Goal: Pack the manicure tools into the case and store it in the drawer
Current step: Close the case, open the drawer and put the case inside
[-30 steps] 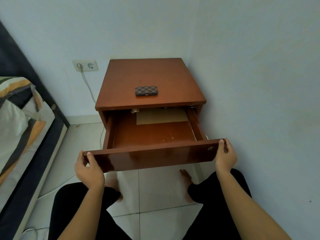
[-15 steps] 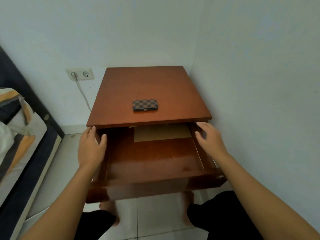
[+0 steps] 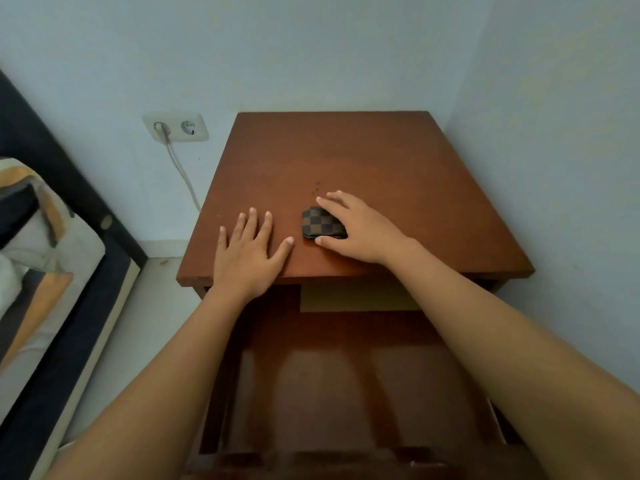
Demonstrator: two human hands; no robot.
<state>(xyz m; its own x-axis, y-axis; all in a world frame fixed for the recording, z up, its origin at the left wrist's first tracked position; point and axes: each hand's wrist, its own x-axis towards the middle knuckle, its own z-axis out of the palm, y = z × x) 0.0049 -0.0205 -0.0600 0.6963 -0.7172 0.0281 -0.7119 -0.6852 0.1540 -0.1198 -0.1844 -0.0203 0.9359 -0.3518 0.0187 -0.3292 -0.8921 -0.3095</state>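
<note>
Against the corner of two pale walls stands a wooden nightstand [image 3: 346, 161], its top bare but for one small item. Below its front edge the drawer [image 3: 346, 375] is pulled well out toward the camera, its floor bare apart from a flat tan sheet [image 3: 356, 299] at the back. To the left lies a bed [image 3: 45, 271] with striped bedding, and a wall socket [image 3: 176, 127] with a cord plugged in sits beside the nightstand.

Both forearms reach over the drawer onto the top. The left hand [image 3: 247, 249] lies flat and spread on the wood, holding nothing, near the case but apart from it. The right hand [image 3: 353, 226] is cupped over the checkered manicure case [image 3: 320, 223], fingers across its far edge and thumb at its near edge; whether it has clamped down cannot be told.

The case is closed, with no loose tools in sight, so packing looks finished and the step in hand is picking the case up. Next, I judge, comes a firm pinch across its short width, a lift clear of the top, then lowering it onto the drawer floor.
</note>
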